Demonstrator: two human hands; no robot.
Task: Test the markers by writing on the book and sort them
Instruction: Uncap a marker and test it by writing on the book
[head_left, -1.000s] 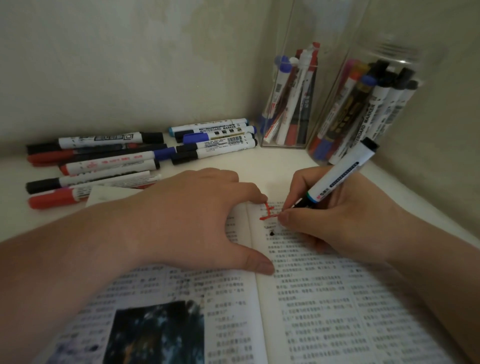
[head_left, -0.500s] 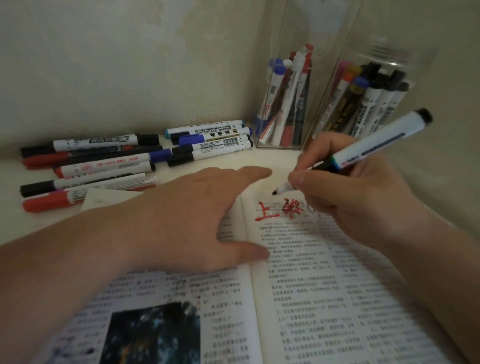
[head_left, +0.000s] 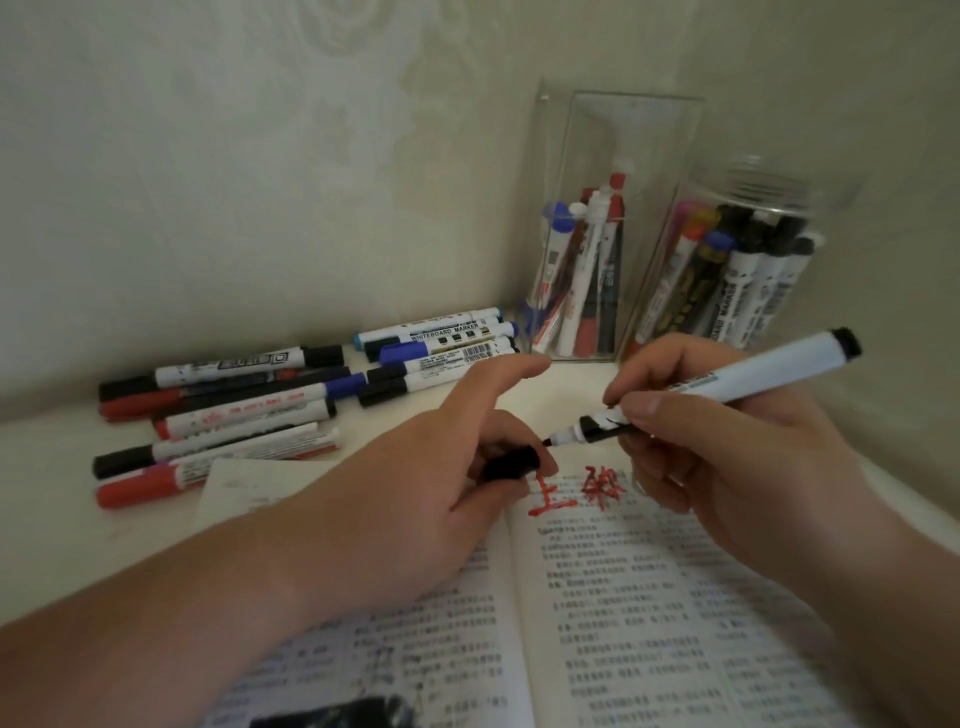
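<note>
1. While the loose markers (head_left: 223, 410) lie side by side on the worktop (head_left: 62, 519) at the far left, as they did half a second ago, both hands have changed.
2. The left hand (head_left: 415, 499), which was pressed flat on the left page with fingers spread, is now raised off it. Its grip is closed around a black cap (head_left: 511, 464), held between thumb and curled fingers, and the forefinger points out straight toward the back.
3. The book (head_left: 649, 597) lies open at the front of the worktop. The red characters (head_left: 582, 488) at the top of its right page look the same as half a second ago.
4. The right hand (head_left: 727, 457) has its grip closed on the marker (head_left: 727, 384), thumb and fingers pinching the barrel near the dark collar. A second ago the tip was on the page. It now hangs above the page, pointing left, just beside the cap, and I cannot tell whether they touch. The barrel lies flatter than before, its black end up to the right.
5. Behind the hands, a rectangular clear box (head_left: 618, 156) and, to its right, a round clear jar (head_left: 753, 192) each hold upright markers.
</note>
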